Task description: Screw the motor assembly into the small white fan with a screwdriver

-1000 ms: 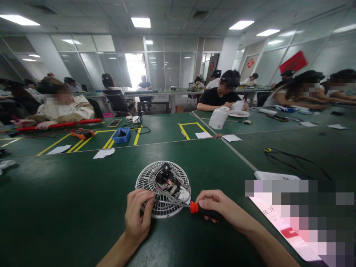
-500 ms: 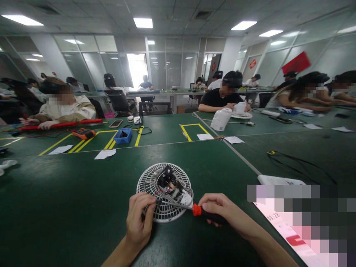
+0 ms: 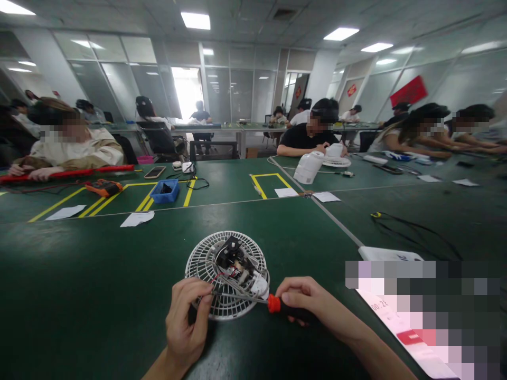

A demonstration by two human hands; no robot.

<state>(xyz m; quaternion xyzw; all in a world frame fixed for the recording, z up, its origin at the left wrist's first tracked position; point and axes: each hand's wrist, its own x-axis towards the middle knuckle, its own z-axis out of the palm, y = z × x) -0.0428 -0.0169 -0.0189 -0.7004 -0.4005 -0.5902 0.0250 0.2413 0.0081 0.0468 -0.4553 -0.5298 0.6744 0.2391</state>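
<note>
A round white fan grille (image 3: 202, 261) lies flat on the green table (image 3: 91, 290) in front of me, with a black motor block and red and white wires (image 3: 235, 266) on top. My left hand (image 3: 186, 322) grips the grille's near left rim, fingers curled. My right hand (image 3: 312, 306) is closed on a screwdriver (image 3: 277, 305) with a red and black handle. Its thin shaft points left across the grille toward my left fingertips.
A white device (image 3: 390, 254) lies to my right beside a blurred patch. A black cable (image 3: 412, 227) runs further right. Paper slips (image 3: 137, 218), a blue tray (image 3: 164, 191), an orange meter (image 3: 103, 187) and a white fan body (image 3: 309, 167) lie beyond. Several people sit around the tables.
The view has swung slightly, so grille and hands sit a little further left and lower. Both hands keep their hold; the screwdriver stays across the grille.
</note>
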